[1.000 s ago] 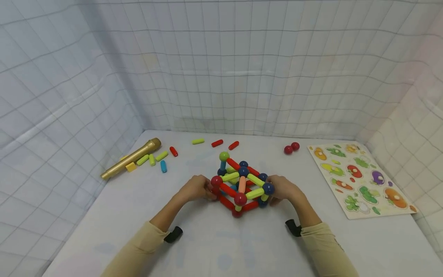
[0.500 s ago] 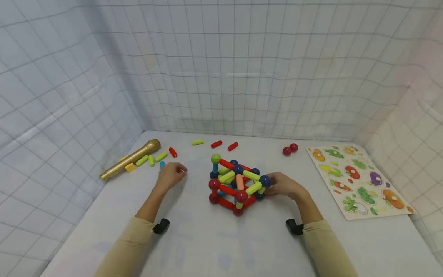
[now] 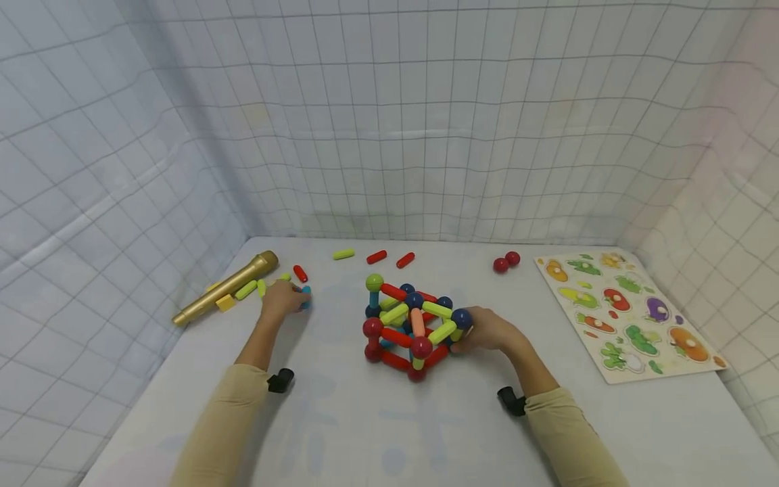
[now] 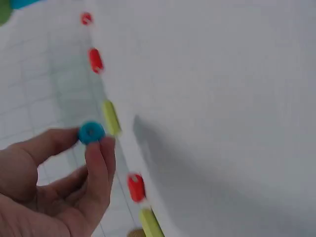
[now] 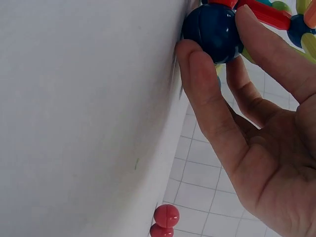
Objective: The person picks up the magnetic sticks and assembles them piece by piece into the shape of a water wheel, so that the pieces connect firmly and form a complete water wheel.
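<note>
Pinching a blue rod (image 4: 91,132) between thumb and forefinger, my left hand (image 3: 281,298) hovered at the worktop's (image 3: 365,419) left side, near the gold microphone (image 3: 224,287). Mid-worktop stood the rod-and-ball frame (image 3: 410,323), where my right hand's (image 3: 487,330) grip closed on its dark blue ball (image 5: 213,31). Farther right lay a vegetable puzzle board (image 3: 627,314).
</note>
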Demonstrator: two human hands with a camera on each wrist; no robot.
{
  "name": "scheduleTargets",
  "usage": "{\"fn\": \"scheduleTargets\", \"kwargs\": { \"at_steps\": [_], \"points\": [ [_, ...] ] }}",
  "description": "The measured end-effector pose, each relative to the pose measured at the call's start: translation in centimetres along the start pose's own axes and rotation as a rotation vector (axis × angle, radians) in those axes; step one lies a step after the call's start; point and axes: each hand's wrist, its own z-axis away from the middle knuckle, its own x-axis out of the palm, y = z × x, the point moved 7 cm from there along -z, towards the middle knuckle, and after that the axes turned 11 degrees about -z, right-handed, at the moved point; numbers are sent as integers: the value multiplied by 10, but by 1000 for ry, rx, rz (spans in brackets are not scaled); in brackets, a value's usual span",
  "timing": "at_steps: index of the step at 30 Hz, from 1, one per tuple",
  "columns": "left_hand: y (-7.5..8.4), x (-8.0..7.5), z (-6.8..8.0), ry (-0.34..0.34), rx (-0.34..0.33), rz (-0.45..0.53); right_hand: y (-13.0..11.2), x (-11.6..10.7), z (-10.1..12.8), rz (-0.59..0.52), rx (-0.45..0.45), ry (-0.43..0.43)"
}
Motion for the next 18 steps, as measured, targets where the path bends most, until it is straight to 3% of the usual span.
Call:
{"fn": "scheduleTargets", "kwargs": {
  "at_steps": [2, 4, 6, 10, 18],
  "points": [
    [19, 14, 9, -172, 53, 279, -1, 0, 0, 0, 5, 1],
    [37, 27, 21, -342, 42, 558, -2, 0, 0, 4, -1, -4],
    [54, 36, 32, -449, 25, 721, -2, 0, 0, 6, 1, -2],
    [74, 43, 44, -533, 8, 834, -2, -1, 0, 3, 3, -2],
    [85, 54, 51, -600, -39, 916, -4, 0, 1, 7, -17, -6]
  ]
}}
